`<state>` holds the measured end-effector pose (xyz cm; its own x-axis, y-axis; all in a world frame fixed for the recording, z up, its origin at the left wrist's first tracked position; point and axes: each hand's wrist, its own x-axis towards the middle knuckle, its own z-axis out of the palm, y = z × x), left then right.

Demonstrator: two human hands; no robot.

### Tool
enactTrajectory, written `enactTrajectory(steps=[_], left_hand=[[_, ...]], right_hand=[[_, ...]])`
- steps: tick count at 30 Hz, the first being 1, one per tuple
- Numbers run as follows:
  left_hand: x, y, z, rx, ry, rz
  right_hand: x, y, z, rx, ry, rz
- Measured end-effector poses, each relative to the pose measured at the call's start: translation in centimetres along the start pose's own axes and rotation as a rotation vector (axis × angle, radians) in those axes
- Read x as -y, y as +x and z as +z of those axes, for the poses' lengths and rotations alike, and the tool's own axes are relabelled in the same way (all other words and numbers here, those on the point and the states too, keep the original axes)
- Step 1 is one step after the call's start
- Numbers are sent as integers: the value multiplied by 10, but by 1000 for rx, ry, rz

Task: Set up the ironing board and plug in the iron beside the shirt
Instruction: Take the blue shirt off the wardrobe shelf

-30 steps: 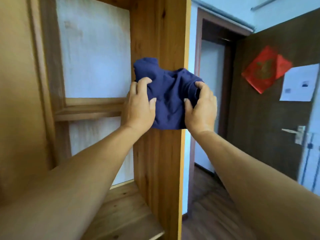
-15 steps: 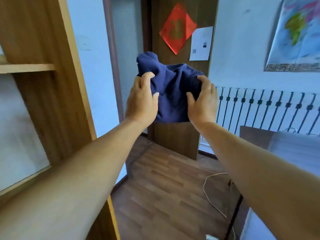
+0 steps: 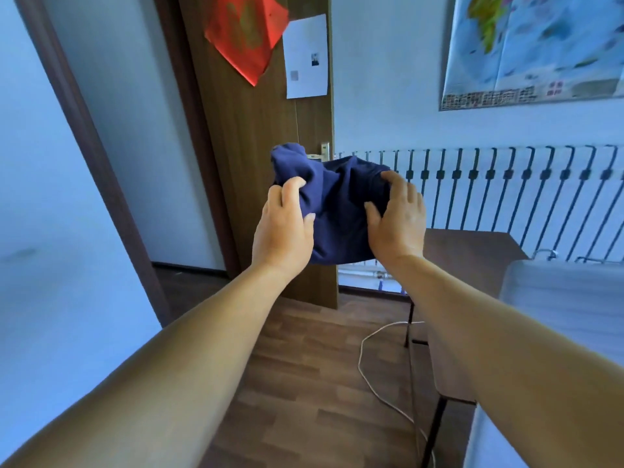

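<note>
Hands gripping bunched navy shirt, fingertips buried

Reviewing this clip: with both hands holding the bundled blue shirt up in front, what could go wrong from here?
1. A white cord lies looped across the floor ahead; it might trip the person.
2. The left hand and right hand both grip the blue shirt, so neither could break a stumble.
3. The raised shirt may hide the brown table edge.
</note>
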<state>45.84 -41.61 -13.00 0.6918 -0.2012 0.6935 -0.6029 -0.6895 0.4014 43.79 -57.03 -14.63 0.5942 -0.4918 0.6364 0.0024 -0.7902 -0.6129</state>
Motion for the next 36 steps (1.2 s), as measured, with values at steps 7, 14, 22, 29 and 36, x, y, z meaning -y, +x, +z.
enactTrajectory(steps=[7,14,22,29,36], left_hand=[[9,54,74,58,-93,7],[7,97,154,172,-225,96],[26,166,265,330,-446,207],[54,241,352,564,-600,270],[41,259,411,679,-729,296]], right_hand=[[-49,49,20,-14,-71,84],[-101,85,31,-84,-189,210],[-159,139,78,-192,-369,336],[-184,205,126,-260,-571,469],[-215,220,127,-301,-719,577]])
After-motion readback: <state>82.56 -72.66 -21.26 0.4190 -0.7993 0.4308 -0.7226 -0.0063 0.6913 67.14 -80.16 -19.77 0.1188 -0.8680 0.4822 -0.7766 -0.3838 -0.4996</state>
